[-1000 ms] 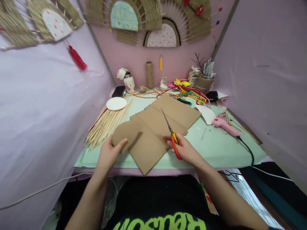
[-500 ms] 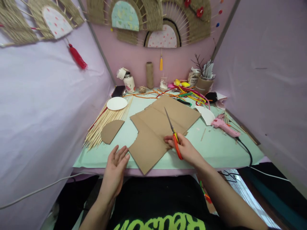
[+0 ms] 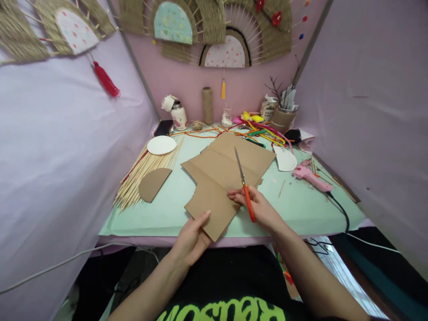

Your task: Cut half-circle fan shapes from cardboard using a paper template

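Observation:
A creased sheet of brown cardboard (image 3: 214, 178) lies across the middle of the table, with a curved notch in its left side. My left hand (image 3: 195, 236) grips its near corner, thumb on top and fingers underneath. In my right hand (image 3: 256, 205) are scissors (image 3: 246, 191) with orange handles, their blades together and pointing away from me over the cardboard. The fingertips of that hand touch the cardboard's right edge. Left of the sheet, a cardboard half-circle (image 3: 154, 184) rests partly on a bundle of thin wooden sticks (image 3: 133, 180).
A white paper oval (image 3: 162, 145) lies on the sticks. To the right are a white paper piece (image 3: 285, 158) and a pink glue gun (image 3: 312, 177) with a black cord. Pipe cleaners (image 3: 267, 129), a twine roll (image 3: 207, 106) and a bottle (image 3: 179, 116) stand or lie along the back.
My left hand has moved right and closed on the cardboard's near corner, where before it was open beside it. The cardboard has shifted slightly. The scissors have turned a little in my right hand.

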`<state>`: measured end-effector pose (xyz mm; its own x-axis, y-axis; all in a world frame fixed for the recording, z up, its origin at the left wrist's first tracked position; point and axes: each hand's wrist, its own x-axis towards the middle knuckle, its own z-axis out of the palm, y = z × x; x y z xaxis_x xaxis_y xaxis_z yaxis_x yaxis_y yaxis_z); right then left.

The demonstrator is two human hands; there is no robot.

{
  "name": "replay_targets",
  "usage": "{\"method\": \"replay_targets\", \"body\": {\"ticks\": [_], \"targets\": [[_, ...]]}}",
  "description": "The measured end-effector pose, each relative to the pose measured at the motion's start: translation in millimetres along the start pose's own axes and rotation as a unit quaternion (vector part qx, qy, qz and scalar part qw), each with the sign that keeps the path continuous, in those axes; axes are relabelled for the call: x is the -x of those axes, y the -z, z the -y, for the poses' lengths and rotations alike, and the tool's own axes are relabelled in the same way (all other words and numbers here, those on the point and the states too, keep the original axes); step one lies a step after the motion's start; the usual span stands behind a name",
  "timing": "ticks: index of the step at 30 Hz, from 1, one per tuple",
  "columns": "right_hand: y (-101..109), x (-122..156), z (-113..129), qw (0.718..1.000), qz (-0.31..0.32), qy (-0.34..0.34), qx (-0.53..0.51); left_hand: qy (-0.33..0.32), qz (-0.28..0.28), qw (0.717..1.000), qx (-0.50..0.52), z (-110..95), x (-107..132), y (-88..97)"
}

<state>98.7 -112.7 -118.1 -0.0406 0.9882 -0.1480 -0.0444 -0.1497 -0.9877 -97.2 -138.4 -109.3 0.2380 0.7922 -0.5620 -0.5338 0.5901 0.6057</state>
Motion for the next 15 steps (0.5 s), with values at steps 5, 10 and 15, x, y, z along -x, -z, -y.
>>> {"method": "replay_targets", "body": {"ticks": [5, 10, 15], "targets": [[-1.2, 5.5, 1.6, 0.997, -0.033, 0.034, -0.056, -0.045, -0.028, 0.998, -0.035, 4.7, 4.0, -6.7], [8.1, 34.1, 15.2, 0.997, -0.042, 0.065, -0.023, -0.126, -0.056, 0.986, -0.090, -27.4, 20.2, 8.3], [15.7, 58.5, 24.9, 0.986, 0.098, 0.056, 0.123, -0.206, -0.037, 0.970, -0.121, -71.3, 14.6, 23.2]]}}
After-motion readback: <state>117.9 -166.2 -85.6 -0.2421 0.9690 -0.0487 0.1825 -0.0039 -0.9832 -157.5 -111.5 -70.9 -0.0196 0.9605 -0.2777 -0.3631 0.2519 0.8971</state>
